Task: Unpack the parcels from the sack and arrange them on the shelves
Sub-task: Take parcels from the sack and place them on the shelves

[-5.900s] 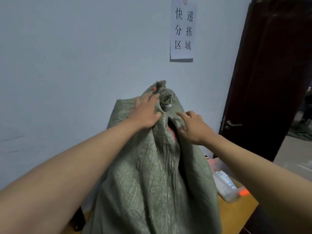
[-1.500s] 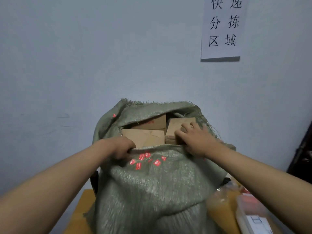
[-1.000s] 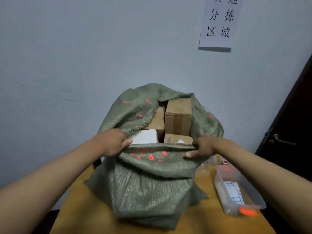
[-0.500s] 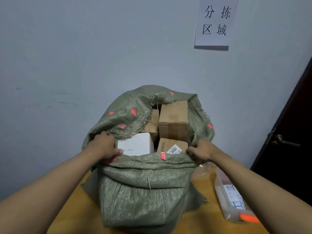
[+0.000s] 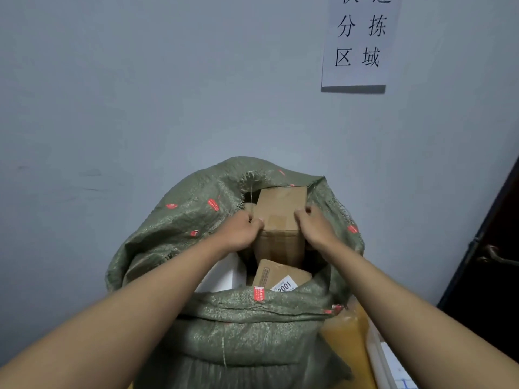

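Both hands, left hand [image 5: 241, 233] and right hand [image 5: 314, 228], clamp the tall cardboard box [image 5: 280, 217] inside the open green sack [image 5: 252, 327], which stands on a wooden table [image 5: 351, 349] against a grey wall [image 5: 140, 94] bearing a paper sign [image 5: 359, 43].

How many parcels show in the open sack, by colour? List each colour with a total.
Brown cardboard: 3 (tall box, labelled box, part-hidden box)
White: 1 (white box)
Total: 4 showing; any deeper ones are hidden.

The green woven sack [image 5: 247, 327] stands open before me. A tall brown carton [image 5: 280, 217] stands upright inside; a labelled carton [image 5: 280, 276] lies below it.
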